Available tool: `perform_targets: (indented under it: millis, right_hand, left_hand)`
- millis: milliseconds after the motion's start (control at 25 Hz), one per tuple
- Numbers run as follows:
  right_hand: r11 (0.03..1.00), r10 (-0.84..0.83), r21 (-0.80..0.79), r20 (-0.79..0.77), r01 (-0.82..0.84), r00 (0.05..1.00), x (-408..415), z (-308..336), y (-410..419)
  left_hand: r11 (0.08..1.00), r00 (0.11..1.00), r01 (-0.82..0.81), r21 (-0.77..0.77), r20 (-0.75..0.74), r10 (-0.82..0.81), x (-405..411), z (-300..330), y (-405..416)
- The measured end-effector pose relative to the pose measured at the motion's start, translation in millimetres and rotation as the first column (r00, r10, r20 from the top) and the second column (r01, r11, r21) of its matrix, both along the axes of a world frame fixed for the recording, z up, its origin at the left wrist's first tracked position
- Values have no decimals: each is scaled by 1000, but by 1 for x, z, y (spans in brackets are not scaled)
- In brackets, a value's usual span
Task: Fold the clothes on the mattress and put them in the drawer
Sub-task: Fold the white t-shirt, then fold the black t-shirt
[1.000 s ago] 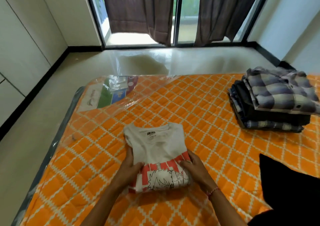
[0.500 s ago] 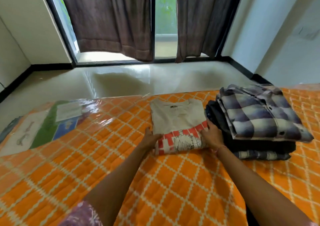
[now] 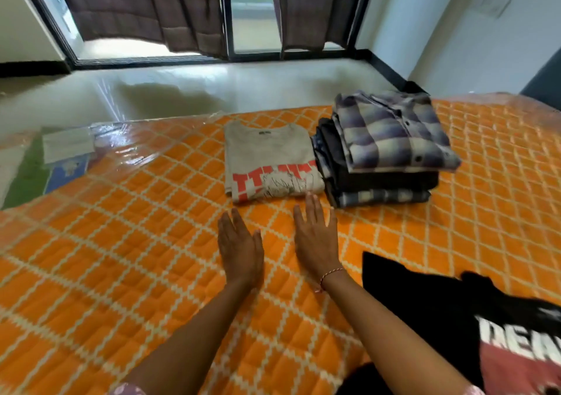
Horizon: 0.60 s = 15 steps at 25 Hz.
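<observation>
Both hands empty, fingers straight: left hand [image 3: 239,249], right hand [image 3: 315,240]. Folded tee [image 3: 270,161] just beyond fingertips, touching stack [image 3: 382,152], prob grouped for drawer. Black tee [image 3: 425,297] right of fingers, unfolded.

Both hands, the left hand [image 3: 239,249] and the right hand [image 3: 317,240], lie flat with straight fingers on bare orange mattress [image 3: 121,258], which runs open to their left. Just ahead, the folded grey T-shirt [image 3: 270,158] blocks the way forward, touching the stack of folded clothes [image 3: 385,149] ahead-right. Near the right forearm lies a black T-shirt [image 3: 440,303]. A strip of mattress between it and the stack stays passable.
</observation>
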State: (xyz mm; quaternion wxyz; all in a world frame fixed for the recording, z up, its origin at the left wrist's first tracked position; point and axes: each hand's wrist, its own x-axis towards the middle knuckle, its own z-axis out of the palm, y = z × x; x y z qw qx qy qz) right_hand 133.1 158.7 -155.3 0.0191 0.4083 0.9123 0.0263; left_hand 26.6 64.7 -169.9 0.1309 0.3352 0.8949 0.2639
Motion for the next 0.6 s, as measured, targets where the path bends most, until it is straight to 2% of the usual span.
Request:
perform_targets:
  millis: [80, 160, 240, 320, 440, 520, 600]
  right_hand:
    - [999, -35, -13, 10, 35, 999, 32, 14, -19]
    - [994, -113, 10, -12, 113, 994, 70, 39, -29]
    - [975, -220, 17, 12, 220, 975, 119, 60, -24]
    - [905, -415, -49, 120, 422, 902, 175, 80, -6]
    - [744, -587, -173, 292, 645, 755, 241, 95, 12]
    - [654, -693, -205, 225, 729, 685, 265, 89, 20]
    - [546, -794, -239, 160, 803, 587, 275, 85, 36]
  left_hand:
    - [991, 995, 77, -107, -48, -82, 30, 14, -13]
    - [949, 955, 286, -134, -47, -294, 63, 32, -14]
    - [866, 870, 492, -93, 57, -489, 102, 45, -7]
    - [813, 799, 583, -11, 194, -570, 142, 56, 3]
    - [803, 709, 591, 75, 425, -562, 190, 58, 10]
    - [858, 676, 507, 80, 581, -453, 206, 52, 15]
    - [935, 683, 353, 34, 673, -283, 210, 46, 21]
